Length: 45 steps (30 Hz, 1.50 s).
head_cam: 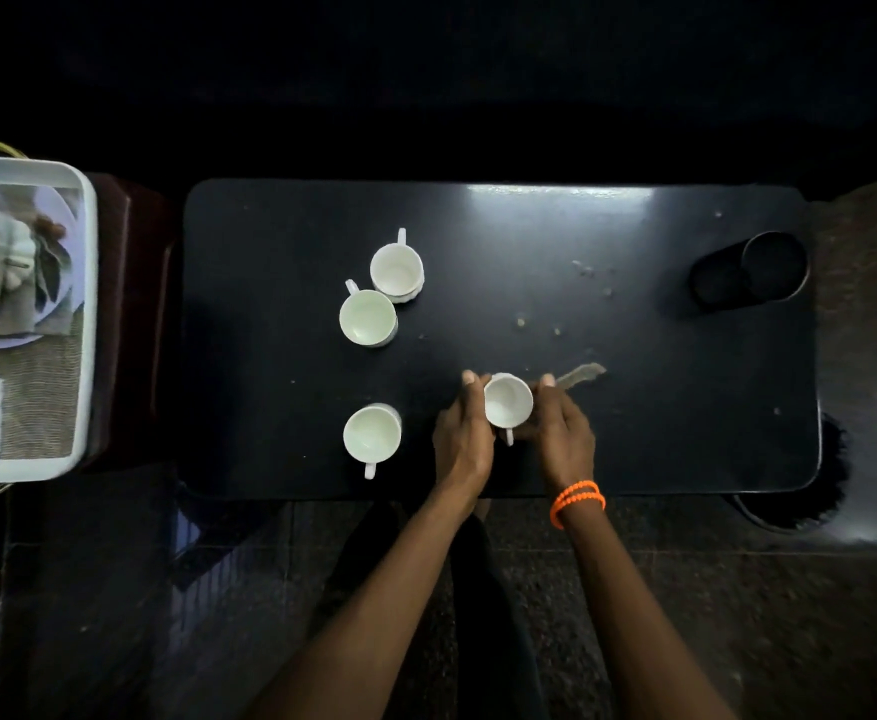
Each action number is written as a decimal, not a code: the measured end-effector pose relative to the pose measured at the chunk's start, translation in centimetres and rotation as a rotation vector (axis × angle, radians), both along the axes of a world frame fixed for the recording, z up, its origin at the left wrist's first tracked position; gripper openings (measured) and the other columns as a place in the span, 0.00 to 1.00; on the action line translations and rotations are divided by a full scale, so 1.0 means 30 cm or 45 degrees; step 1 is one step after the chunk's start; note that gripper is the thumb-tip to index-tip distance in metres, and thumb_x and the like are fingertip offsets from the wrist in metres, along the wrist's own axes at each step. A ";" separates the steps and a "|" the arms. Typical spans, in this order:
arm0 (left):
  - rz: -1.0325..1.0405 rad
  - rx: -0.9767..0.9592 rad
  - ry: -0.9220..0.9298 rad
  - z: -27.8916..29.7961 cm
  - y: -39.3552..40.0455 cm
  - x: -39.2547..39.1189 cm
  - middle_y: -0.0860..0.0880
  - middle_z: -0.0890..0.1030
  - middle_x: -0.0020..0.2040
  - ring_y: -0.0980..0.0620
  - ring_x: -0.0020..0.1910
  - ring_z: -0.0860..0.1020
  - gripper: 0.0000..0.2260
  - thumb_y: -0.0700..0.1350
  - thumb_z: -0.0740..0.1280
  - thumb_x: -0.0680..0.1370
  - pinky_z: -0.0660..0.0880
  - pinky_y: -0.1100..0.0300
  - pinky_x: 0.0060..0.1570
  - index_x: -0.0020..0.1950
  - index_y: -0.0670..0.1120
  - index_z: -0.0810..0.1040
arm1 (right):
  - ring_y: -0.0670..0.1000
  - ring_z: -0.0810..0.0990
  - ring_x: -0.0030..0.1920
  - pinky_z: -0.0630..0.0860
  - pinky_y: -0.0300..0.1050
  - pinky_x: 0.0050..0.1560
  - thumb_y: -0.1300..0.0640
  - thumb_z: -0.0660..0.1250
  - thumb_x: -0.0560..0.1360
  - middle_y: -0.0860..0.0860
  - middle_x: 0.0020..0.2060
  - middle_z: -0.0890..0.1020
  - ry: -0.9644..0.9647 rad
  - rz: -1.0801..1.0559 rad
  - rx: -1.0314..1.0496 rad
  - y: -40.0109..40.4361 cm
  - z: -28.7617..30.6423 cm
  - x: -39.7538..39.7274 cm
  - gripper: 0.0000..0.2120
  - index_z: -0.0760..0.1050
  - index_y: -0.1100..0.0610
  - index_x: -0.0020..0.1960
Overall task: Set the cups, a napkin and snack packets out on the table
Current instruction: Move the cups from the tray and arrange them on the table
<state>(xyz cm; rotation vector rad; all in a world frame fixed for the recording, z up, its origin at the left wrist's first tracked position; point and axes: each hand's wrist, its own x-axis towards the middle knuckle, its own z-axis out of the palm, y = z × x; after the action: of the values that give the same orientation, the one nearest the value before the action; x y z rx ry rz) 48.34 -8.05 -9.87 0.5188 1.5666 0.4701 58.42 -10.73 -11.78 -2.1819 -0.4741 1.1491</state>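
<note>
From the head view, four white cups stand upright on the black table (pixel 659 449), and the one in hand (pixel 508 400) sits near the middle of the near half, its handle pointing toward the person. It looks like glazed ceramic: stiff, smooth enough to slip, light for its size, and likely to chip if knocked against a neighbour, so the sound places to take it are the body between both palms or the small handle. The left hand (pixel 462 443) lies against the cup's left side with fingers curled round it, and the right hand (pixel 561 433), an orange beaded bracelet (pixel 577 500) on its wrist, cups the right side the same way; both are clamped on this cup, though whether it rests on the table or hangs just above it cannot be told. A third cup (pixel 372 435) stands just to the left, handle toward the near edge, and two more sit farther off, one (pixel 368 318) touching or nearly touching the far one (pixel 396 268). A white tray (pixel 88 314) well to the left, off the table, holds blurred items, probably the snack packets and napkin. A dark cylindrical container (pixel 758 272) lies at the far right, with crumbs and a scrap (pixel 581 375) scattered between.
</note>
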 end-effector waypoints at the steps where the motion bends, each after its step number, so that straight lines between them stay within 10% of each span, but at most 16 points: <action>1: -0.020 0.010 0.021 -0.004 -0.022 0.007 0.50 0.85 0.66 0.47 0.68 0.80 0.35 0.75 0.50 0.75 0.74 0.42 0.71 0.65 0.58 0.84 | 0.50 0.85 0.54 0.80 0.54 0.58 0.36 0.59 0.79 0.48 0.46 0.88 0.029 -0.036 -0.006 -0.028 0.000 -0.002 0.22 0.85 0.49 0.47; 27: -0.111 0.013 0.107 -0.071 -0.107 0.005 0.44 0.82 0.66 0.43 0.70 0.76 0.25 0.63 0.50 0.86 0.73 0.40 0.72 0.69 0.56 0.81 | 0.58 0.86 0.56 0.80 0.60 0.61 0.45 0.62 0.84 0.51 0.51 0.87 0.202 -0.192 0.040 -0.138 -0.005 -0.043 0.16 0.85 0.52 0.53; 31: -0.095 0.024 0.086 -0.080 -0.081 -0.012 0.43 0.81 0.67 0.43 0.71 0.76 0.24 0.63 0.50 0.86 0.73 0.40 0.72 0.70 0.56 0.81 | 0.51 0.85 0.55 0.80 0.47 0.52 0.44 0.62 0.84 0.45 0.47 0.87 0.164 -0.175 0.048 -0.110 -0.007 -0.054 0.15 0.85 0.49 0.52; 40: -0.177 0.045 0.217 -0.053 -0.054 -0.035 0.41 0.79 0.68 0.42 0.70 0.76 0.25 0.62 0.50 0.86 0.69 0.48 0.74 0.70 0.52 0.80 | 0.54 0.82 0.55 0.78 0.51 0.57 0.44 0.60 0.84 0.52 0.49 0.84 -0.124 -0.026 -0.001 -0.061 -0.020 -0.025 0.17 0.83 0.52 0.48; 45: -0.166 0.379 0.205 0.042 0.100 -0.092 0.50 0.82 0.47 0.41 0.52 0.82 0.30 0.69 0.52 0.79 0.79 0.40 0.57 0.54 0.48 0.83 | 0.51 0.78 0.50 0.71 0.37 0.50 0.41 0.60 0.81 0.44 0.43 0.77 -0.423 0.065 0.268 0.114 0.022 -0.036 0.19 0.81 0.54 0.51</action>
<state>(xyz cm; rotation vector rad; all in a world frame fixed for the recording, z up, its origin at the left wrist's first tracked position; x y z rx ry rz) 45.58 -5.06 -8.60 0.9004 1.6125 0.5759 57.35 -7.31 -11.13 -2.1884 -0.7608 0.7231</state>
